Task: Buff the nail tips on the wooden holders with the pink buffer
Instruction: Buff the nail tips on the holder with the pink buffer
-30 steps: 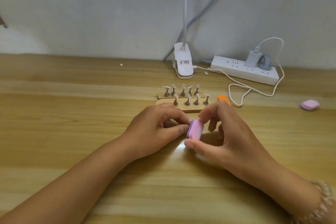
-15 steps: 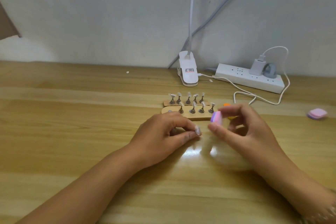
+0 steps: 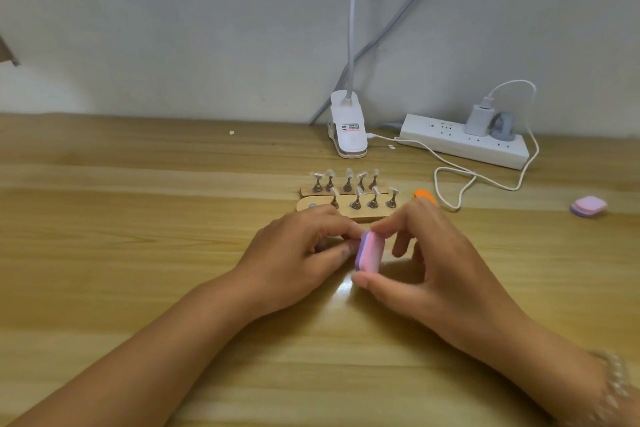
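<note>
- On the white clip base (image 3: 348, 130) at 12 o'clock from the hands: a small label with red and black print, too small to read.
- No legible writing on the white power strip (image 3: 464, 142) at 1 o'clock, against the wall; a white charger (image 3: 477, 120) and a grey plug seated in it, with a white cable (image 3: 450, 180) looping down across the desk.
- Pale wood-grain desk (image 3: 138, 253) with a glossy glare spot just under the hands; plain whitish wall (image 3: 173, 28) behind, crossed by a white gooseneck and a grey cord.
- Right hand (image 3: 440, 263): pinching the pink buffer (image 3: 370, 251) on edge between thumb below and forefinger above, other fingers loosely spread; bead bracelet (image 3: 616, 381) at the wrist.
- Pink buffer at centre, just above the desk, purple side turned toward 9 o'clock and touching the left fingertips.
- Left hand (image 3: 301, 253): fingers curled, tips drawn together against the buffer; cannot tell whether anything is pinched there.
- Two wooden holders (image 3: 349, 210) side by side at 12 o'clock, just beyond the knuckles, with nail tips (image 3: 359, 191) on small metal posts.
- Orange block (image 3: 424, 195) just at 3 o'clock of the holders, partly behind the right fingers.
- Second pink-and-purple buffer (image 3: 588, 206) flat on the desk far out at 3 o'clock.
</note>
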The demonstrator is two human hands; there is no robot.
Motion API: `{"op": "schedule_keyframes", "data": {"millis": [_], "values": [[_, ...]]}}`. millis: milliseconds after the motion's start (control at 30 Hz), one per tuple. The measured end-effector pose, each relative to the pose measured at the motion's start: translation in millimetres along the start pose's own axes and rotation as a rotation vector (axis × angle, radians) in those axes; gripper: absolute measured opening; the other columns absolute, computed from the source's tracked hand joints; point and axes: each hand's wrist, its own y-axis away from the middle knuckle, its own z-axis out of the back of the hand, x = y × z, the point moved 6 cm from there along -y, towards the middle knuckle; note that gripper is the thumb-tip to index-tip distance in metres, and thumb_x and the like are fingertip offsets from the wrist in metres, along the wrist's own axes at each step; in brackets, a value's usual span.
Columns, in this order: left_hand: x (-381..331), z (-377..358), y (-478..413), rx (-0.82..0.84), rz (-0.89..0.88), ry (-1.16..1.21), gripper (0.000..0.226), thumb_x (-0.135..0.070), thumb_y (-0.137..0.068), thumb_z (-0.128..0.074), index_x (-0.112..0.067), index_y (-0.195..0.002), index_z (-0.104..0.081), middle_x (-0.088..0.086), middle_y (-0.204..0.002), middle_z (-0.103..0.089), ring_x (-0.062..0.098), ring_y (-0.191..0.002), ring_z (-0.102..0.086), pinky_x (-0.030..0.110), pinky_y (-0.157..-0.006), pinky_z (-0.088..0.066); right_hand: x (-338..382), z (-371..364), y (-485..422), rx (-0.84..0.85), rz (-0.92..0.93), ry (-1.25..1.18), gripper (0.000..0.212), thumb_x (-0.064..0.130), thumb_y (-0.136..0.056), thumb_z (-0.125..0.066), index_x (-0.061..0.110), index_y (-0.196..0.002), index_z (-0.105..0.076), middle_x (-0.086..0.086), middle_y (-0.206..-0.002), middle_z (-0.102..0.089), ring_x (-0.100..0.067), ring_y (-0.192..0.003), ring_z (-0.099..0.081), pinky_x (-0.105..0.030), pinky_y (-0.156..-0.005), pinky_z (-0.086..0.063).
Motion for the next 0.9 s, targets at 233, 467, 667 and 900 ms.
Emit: {"op": "schedule_keyframes", "data": {"millis": [233,467,667,900], "values": [[0,0,1,-0.006,0.01,0.002,0.025,-0.043,-0.084,-0.053,-0.043,-0.101,-0.071,-0.03,-0.09,-0.056,0.001,-0.072,-0.051,0.028,-0.066,-0.037,-3,2,-1,-0.03,-0.032,-0.033,0.037,0.039,-0.072,-0.081,0.022,-0.097,-0.059,0.014,-0.094,-0.051,-0.012,-0.08,-0.054,-0.023,-0.064,-0.043],[1,0,-1,-0.003,0.027,0.058,0.021,-0.044,-0.082,-0.056,-0.045,-0.096,-0.072,-0.024,-0.086,-0.058,0.003,-0.069,-0.05,0.031,-0.068,-0.04,-13,0,-3,-0.014,-0.105,-0.195,0.034,0.037,-0.075,-0.083,0.023,-0.101,-0.064,0.019,-0.095,-0.057,-0.014,-0.079,-0.057,-0.017,-0.065,-0.04],[0,-1,-1,0.016,0.031,0.07,0.02,-0.045,-0.08,-0.057,-0.052,-0.096,-0.067,-0.022,-0.081,-0.056,0.005,-0.069,-0.049,0.036,-0.072,-0.045,-7,0,-2,-0.01,-0.058,-0.163,0.039,0.047,-0.075,-0.079,0.024,-0.104,-0.067,0.015,-0.098,-0.059,-0.015,-0.079,-0.057,-0.017,-0.064,-0.04],[2,-1,-1,0.021,0.032,0.092,0.02,-0.043,-0.082,-0.058,-0.048,-0.094,-0.072,-0.03,-0.08,-0.057,0.001,-0.069,-0.051,0.033,-0.071,-0.045,-3,0,-1,-0.003,-0.024,-0.109,0.041,0.053,-0.075,-0.078,0.025,-0.103,-0.068,0.014,-0.099,-0.06,-0.015,-0.081,-0.056,-0.017,-0.066,-0.039]]}}
